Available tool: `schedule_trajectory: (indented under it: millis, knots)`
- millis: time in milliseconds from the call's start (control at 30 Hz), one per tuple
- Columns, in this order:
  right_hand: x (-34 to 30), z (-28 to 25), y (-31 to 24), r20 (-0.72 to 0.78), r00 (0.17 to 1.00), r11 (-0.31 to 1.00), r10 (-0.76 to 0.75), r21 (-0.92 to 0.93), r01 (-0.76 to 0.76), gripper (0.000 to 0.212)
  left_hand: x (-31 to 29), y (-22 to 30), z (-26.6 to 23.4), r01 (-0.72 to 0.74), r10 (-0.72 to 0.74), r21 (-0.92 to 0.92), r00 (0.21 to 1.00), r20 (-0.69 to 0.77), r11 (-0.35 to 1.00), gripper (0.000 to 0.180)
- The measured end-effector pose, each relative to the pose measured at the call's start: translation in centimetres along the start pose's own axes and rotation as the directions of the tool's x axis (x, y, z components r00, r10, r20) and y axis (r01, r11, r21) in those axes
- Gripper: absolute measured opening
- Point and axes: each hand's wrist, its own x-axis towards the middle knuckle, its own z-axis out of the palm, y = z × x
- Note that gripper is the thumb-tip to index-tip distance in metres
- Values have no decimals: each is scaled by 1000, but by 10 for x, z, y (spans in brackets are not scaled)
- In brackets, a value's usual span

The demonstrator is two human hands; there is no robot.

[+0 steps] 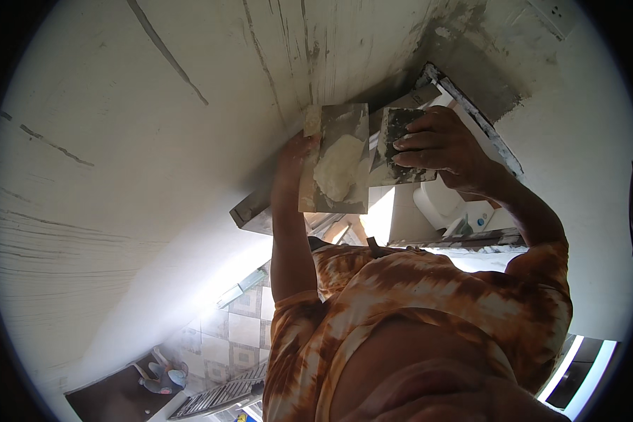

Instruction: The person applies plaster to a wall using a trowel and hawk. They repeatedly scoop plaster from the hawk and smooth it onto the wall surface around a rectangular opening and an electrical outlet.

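Fingers (416, 142) on black plate (395, 124) beside gray plate (348, 122), lengthwise up-down.

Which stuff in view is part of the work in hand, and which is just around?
In hand:
- wide flat plate, in the left hand
- pale paste on that plate
- smaller dark, smeared blade, in the right hand

Just around, apparently:
- white fixture behind the right forearm
- slatted item, lower left
- pale objects, lower left, too small to identify

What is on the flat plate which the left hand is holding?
A pale lump of paste sits on the plate. The surface directly beneath it is covered and cannot be seen.
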Motion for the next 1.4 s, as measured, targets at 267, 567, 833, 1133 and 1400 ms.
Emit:
schedule_trajectory:
  millis: [267,567,833,1133,1400]
  knots:
    - [33,3,-9,301,953,995,-37,99,7,47,4,-10,11,209,-221,-121,970,-103,970,38]
    - [-43,-33,42,342,783,260,520,810,-526,26,-17,25,12,178,-181,-314,983,19,933,42]
    - [-63,-89,47,-243,471,444,848,810,-382,38,-15,7,-30,-76,87,258,996,-29,963,45]
    - [-45,-115,129,-540,816,-155,204,-841,-518,47,-36,25,-4,-60,58,75,998,29,995,42]
    - [-52,-118,145,-544,820,-306,179,-823,-479,44,-36,27,-1,-46,46,60,999,8,997,41]
